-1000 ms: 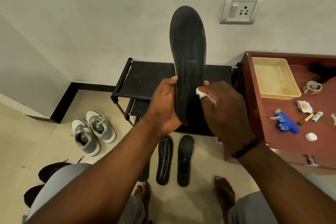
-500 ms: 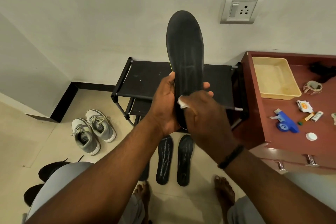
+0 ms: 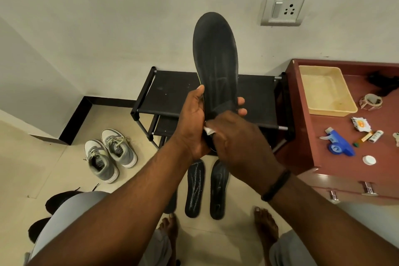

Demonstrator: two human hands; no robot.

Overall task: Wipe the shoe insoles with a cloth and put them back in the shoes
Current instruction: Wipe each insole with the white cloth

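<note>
Before me: pale wall [image 3: 108, 17] bearing a switch-and-socket plate [image 3: 285, 8], black shoe rack [image 3: 172, 93] against it, cream tiled floor [image 3: 43, 168], reddish wooden cabinet [image 3: 306, 136] at my right.

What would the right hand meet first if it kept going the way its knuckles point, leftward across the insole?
Probably the left hand gripping the insole; the right hand looks almost against it, though depth is unclear.

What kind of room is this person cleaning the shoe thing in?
Probably a corner of a home, maybe near the entrance. A black shoe rack stands against the wall, grey sneakers sit on the tiled floor, and a wooden dresser holds household bits like a blue spray nozzle.
</note>
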